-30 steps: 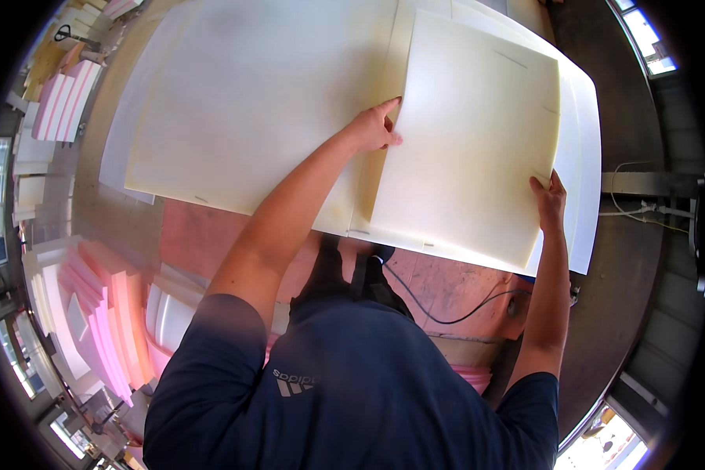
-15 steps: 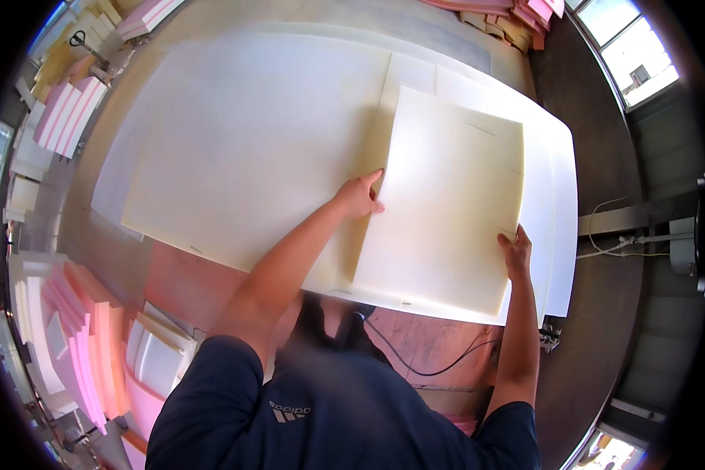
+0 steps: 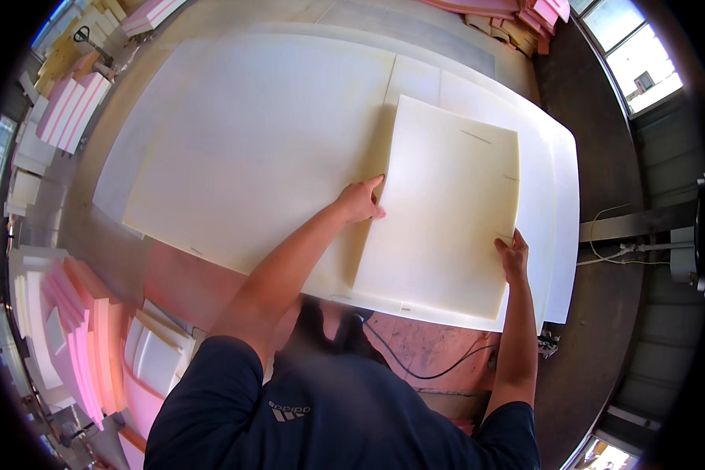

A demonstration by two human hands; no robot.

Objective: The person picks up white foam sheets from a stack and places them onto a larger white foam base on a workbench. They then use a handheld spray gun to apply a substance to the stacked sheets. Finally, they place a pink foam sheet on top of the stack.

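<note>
A cream rectangular foam sheet [image 3: 442,207] with a few short pencil-like marks near its far and right edges lies over the right part of a larger pale sheet [image 3: 251,149]. My left hand [image 3: 359,200] grips its left edge, index finger and thumb showing. At the opposite edge, lower down, my right hand [image 3: 514,257] holds the foam sheet with the thumb on top; the other fingers are partly hidden. A shadow along the left edge suggests that side is slightly raised. Another pale layer [image 3: 562,235] shows beneath at the right.
Stacked pink and orange foam pieces [image 3: 94,337] stand at the lower left. More pink-and-white blocks [image 3: 74,113] and scissors [image 3: 82,34] are at the far left, pink foam [image 3: 517,16] at the back. A black cable [image 3: 423,376] hangs near my body. Windows [image 3: 634,59] are at right.
The far end of the foam sheet has come slightly nearer and lower, and its right edge has shifted a little left with my right hand. Both hands keep their grip.
</note>
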